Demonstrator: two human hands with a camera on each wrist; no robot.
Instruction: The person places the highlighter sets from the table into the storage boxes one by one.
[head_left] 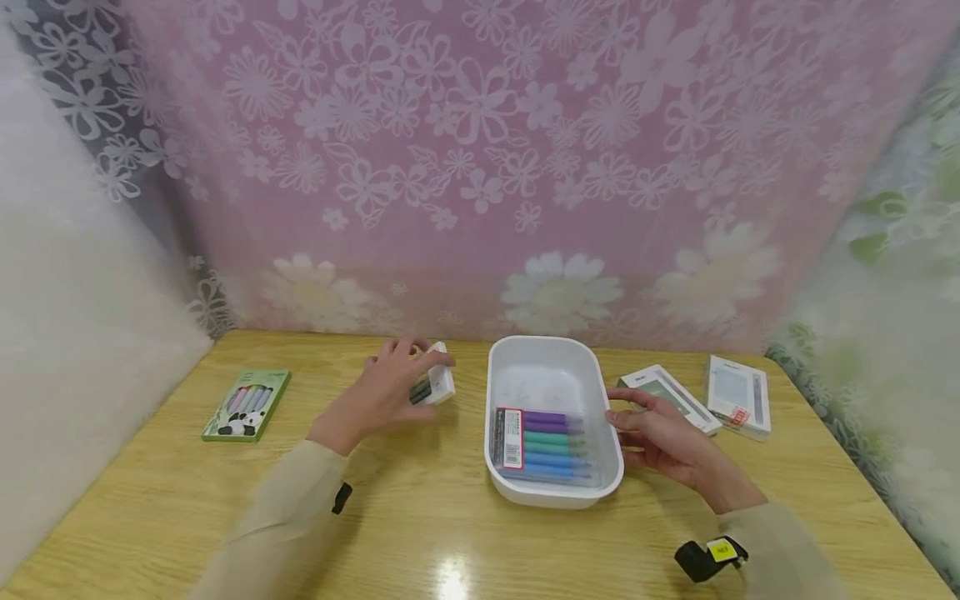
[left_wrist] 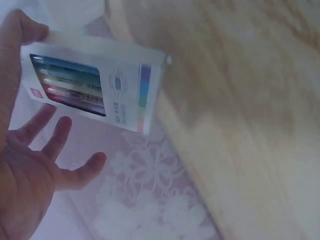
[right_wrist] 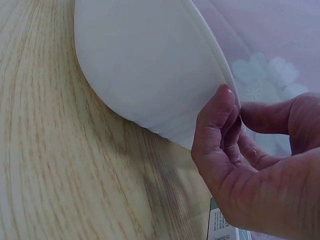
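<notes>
Left hand pinches pen box, other fingers spread; right hand, curled, grips white tub by rim, seemingly steadying it.

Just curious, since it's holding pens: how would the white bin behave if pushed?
The white bin seems stiff: its wall shows no buckling where the right hand grips it. Broad and low, it should slide rather than tip. The pen pack inside might shift, having bare floor beyond it.

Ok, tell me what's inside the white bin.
In the white bin, a clear pack of purple, green and blue pens lies in the near half; whatever is beneath it is hidden.
</notes>
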